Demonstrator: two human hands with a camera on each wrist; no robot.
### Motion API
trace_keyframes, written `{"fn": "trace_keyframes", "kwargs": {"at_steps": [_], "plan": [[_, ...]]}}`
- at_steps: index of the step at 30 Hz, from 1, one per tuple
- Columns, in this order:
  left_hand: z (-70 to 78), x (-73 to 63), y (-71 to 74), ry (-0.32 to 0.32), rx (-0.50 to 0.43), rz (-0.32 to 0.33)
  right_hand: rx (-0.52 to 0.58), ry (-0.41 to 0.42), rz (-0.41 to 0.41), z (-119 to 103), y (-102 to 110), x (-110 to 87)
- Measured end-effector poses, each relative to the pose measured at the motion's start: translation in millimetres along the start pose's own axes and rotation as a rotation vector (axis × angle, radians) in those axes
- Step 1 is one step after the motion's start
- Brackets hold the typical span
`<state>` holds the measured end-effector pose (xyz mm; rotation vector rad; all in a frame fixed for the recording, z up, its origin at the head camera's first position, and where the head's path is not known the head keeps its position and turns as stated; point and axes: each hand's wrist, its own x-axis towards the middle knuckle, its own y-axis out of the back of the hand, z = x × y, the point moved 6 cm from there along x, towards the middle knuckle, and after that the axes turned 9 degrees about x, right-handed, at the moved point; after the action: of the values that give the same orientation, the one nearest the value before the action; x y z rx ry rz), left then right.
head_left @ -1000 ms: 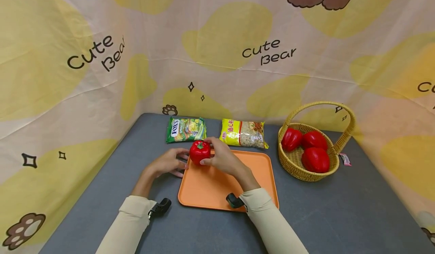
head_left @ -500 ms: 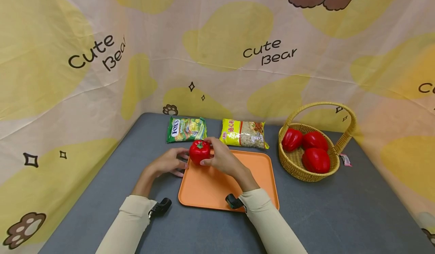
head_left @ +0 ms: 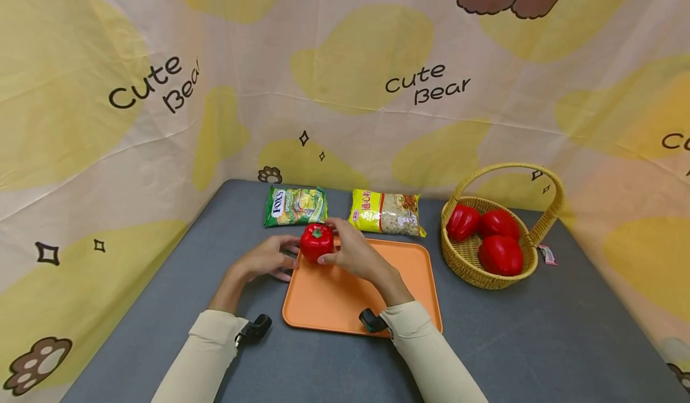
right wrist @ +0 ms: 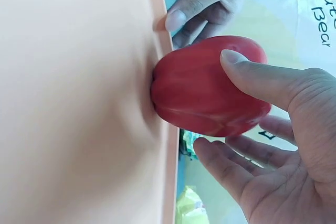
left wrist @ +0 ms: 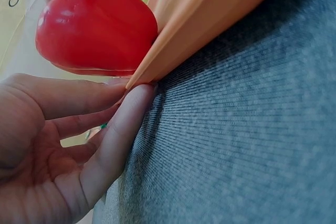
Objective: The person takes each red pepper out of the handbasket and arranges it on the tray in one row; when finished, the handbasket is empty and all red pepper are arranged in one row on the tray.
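A red bell pepper point(head_left: 317, 243) with a green stem stands upright at the far left corner of the orange tray point(head_left: 334, 304). My right hand point(head_left: 353, 250) holds it from the right, and the right wrist view shows the thumb point(right wrist: 239, 65) on one side with the fingers around the other. On the left, my left hand point(head_left: 263, 257) grips the tray's edge beside the pepper. In the left wrist view, the left thumb point(left wrist: 137, 100) and forefinger pinch the tray rim point(left wrist: 152, 66) just below the pepper.
Right of the tray stands a wicker basket point(head_left: 468, 274) with a tall handle, holding 3 red bell peppers point(head_left: 501, 254). Behind the tray lie a green Fox's packet point(head_left: 296, 206) and a yellow bag point(head_left: 386, 212). A printed cloth point(head_left: 345, 61) surrounds the grey table point(head_left: 560, 337).
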<state>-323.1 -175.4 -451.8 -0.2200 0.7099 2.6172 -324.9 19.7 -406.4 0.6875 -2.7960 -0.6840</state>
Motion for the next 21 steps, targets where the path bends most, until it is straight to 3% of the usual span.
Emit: {"fn": "trace_keyframes", "kwargs": {"at_steps": [8, 21], "plan": [[-0.6, 1.1, -0.4, 0.010, 0.005, -0.003, -0.029, 0.045, 0.015, -4, 18, -13.1], [-0.2, -0.6, 0.0, 0.000, 0.014, 0.006, -0.178, 0.163, 0.097, -14, 66, -47.0]]}}
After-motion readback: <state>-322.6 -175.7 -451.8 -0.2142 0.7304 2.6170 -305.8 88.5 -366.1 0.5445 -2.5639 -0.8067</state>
